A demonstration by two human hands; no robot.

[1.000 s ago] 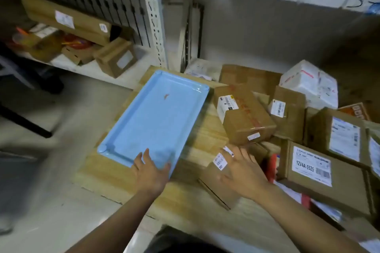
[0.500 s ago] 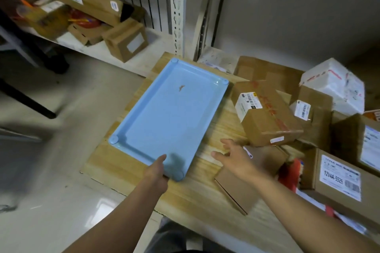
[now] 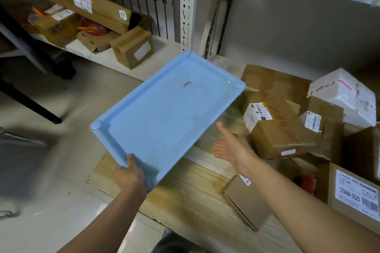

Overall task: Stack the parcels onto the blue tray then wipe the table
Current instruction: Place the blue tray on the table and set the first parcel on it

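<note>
Above the near left part of the wooden table (image 3: 191,197), the left hand (image 3: 129,176) grips the near corner of the blue tray (image 3: 164,113) — it is lifted and empty. The right hand (image 3: 232,148) is spread, holding nothing. The parcels (image 3: 279,127) wait at the right. I think the tray must be set flat and steady first — then the big boxes lowest.

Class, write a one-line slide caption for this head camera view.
Left hand grips the empty blue tray; right hand open beside parcels.
</note>
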